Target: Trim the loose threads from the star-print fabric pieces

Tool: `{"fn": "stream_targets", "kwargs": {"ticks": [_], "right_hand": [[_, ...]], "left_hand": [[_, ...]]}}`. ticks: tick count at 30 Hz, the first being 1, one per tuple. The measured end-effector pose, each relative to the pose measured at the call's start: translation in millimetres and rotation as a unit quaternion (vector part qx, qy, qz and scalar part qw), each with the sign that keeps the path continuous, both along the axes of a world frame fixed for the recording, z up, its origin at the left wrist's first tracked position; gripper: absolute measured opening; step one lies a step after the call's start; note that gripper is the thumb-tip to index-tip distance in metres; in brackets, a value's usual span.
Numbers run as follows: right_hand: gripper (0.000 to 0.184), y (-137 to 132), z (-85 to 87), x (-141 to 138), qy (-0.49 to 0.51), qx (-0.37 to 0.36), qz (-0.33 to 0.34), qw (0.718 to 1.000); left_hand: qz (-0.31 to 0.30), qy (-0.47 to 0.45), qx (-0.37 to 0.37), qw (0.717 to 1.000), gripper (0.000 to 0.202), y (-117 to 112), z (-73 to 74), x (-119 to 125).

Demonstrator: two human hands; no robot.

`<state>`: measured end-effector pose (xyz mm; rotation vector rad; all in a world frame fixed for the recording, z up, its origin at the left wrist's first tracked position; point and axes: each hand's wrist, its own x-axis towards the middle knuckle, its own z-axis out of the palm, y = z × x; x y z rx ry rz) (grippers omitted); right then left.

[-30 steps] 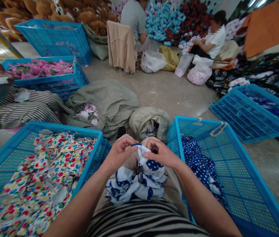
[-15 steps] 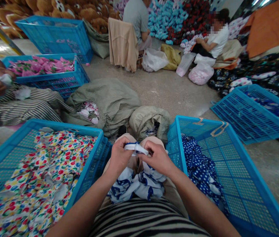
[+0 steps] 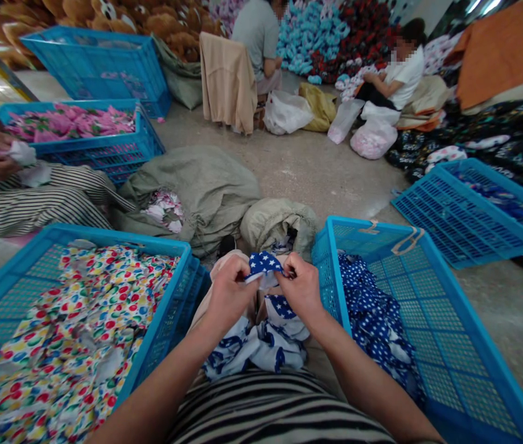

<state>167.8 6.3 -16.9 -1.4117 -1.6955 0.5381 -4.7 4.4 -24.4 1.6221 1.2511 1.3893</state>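
Over my knees, a small blue fabric piece with white stars (image 3: 265, 263) is stretched between both hands, its white underside showing along the lower edge. My left hand (image 3: 234, 285) pinches one end, thumb against fingers. The other end is pinched in my right hand (image 3: 301, 280). On my lap lie several crumpled white and blue cloth pieces (image 3: 256, 345), one with its starry side up near my right wrist.
A blue crate (image 3: 182, 246) of dotted colourful fabric stands left; another crate (image 3: 469, 345) with blue starry pieces stands right. Sacks (image 3: 206, 185) lie ahead on the floor. A co-worker's hands (image 3: 0, 154) hold white cloth at far left; two other people sit farther back.
The fabric piece between my hands has turned from its white side to its blue starry side. My hands stay in nearly the same place.
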Motion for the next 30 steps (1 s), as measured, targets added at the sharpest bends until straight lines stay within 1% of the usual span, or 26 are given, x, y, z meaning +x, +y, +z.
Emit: {"fn": "stream_targets", "kwargs": {"ticks": [1, 2, 3, 6, 7, 8, 9, 10, 11, 13, 14, 15, 17, 19, 21, 24, 26, 27, 28, 29, 30], "right_hand": [[0.026, 1.0, -2.3, 0.5, -0.029, 0.028, -0.02, 0.999], [0.025, 2.0, -4.4, 1.0, -0.055, 0.05, -0.025, 0.997], [0.024, 2.7, -6.3, 1.4, -0.078, 0.07, -0.022, 0.994], [0.02, 2.7, -11.9, 3.1, -0.129, 0.12, -0.039, 0.984], [0.019, 1.9, -13.9, 3.9, -0.133, 0.133, -0.05, 0.981], [0.019, 0.8, -15.7, 4.9, -0.131, 0.145, -0.058, 0.979], [0.019, -0.7, -16.9, 6.3, -0.125, 0.152, -0.051, 0.979], [0.018, -2.4, -17.1, 8.1, -0.118, 0.145, -0.023, 0.982], [0.016, -4.1, -15.9, 10.2, -0.109, 0.121, 0.024, 0.986], [0.018, -6.3, -8.7, 15.3, -0.068, 0.041, 0.122, 0.989], [0.024, -6.1, -3.0, 17.7, -0.036, 0.004, 0.148, 0.988], [0.028, -4.8, 3.3, 19.7, -0.003, -0.018, 0.153, 0.988], [0.029, 1.5, 15.2, 21.5, 0.037, -0.017, 0.126, 0.991], [0.026, 11.2, 22.5, 20.1, 0.027, -0.004, 0.129, 0.991], [0.022, 21.4, 23.3, 16.6, 0.011, -0.017, 0.161, 0.987], [0.021, 31.7, 17.5, 11.4, 0.039, -0.067, 0.194, 0.978], [0.024, 33.3, 14.6, 9.3, 0.069, -0.102, 0.219, 0.968], [0.027, 32.9, 14.4, 8.7, 0.08, -0.119, 0.226, 0.964], [0.03, 31.8, 14.8, 8.2, 0.087, -0.133, 0.224, 0.962], [0.031, 30.3, 15.9, 7.9, 0.093, -0.143, 0.212, 0.962], [0.032, 28.7, 17.2, 7.5, 0.1, -0.148, 0.193, 0.965]], "left_hand": [[-0.026, -0.001, -0.002, 1.0, 0.025, -1.6, 1.0, 1.8], [-0.033, 0.003, 0.008, 0.999, 0.023, -3.2, 2.0, 2.9], [-0.016, 0.015, 0.027, 0.999, 0.021, -4.4, 2.9, 3.2], [0.087, 0.081, 0.106, 0.987, 0.025, -5.2, 3.1, -0.3], [0.107, 0.105, 0.128, 0.98, 0.026, -4.8, 2.3, -2.1], [0.115, 0.124, 0.148, 0.974, 0.027, -4.2, 1.3, -3.8], [0.116, 0.138, 0.168, 0.969, 0.028, -3.7, 0.2, -5.5], [0.119, 0.146, 0.185, 0.964, 0.029, -3.3, -0.7, -7.0], [0.121, 0.151, 0.201, 0.96, 0.031, -3.0, -1.6, -8.5], [0.117, 0.156, 0.222, 0.955, 0.032, -2.9, -2.8, -11.2], [0.107, 0.158, 0.227, 0.955, 0.032, -3.1, -3.2, -12.3], [0.095, 0.161, 0.231, 0.955, 0.031, -3.4, -3.6, -13.1], [0.072, 0.169, 0.241, 0.953, 0.03, -4.3, -4.1, -13.6], [0.057, 0.174, 0.249, 0.951, 0.028, -5.9, -4.0, -13.0], [0.052, 0.171, 0.24, 0.954, 0.026, -7.9, -3.0, -12.4], [0.044, 0.144, 0.209, 0.966, 0.025, -9.5, -0.3, -13.1], [0.041, 0.102, 0.187, 0.976, 0.025, -7.3, 1.2, -14.8], [0.058, 0.07, 0.168, 0.982, 0.024, -4.9, 1.7, -15.7], [0.083, 0.028, 0.132, 0.987, 0.023, -1.6, 2.0, -16.6], [0.111, -0.031, 0.081, 0.99, 0.019, 2.2, 2.1, -17.4], [0.129, -0.107, 0.015, 0.986, 0.015, 6.0, 2.2, -17.9]]}}
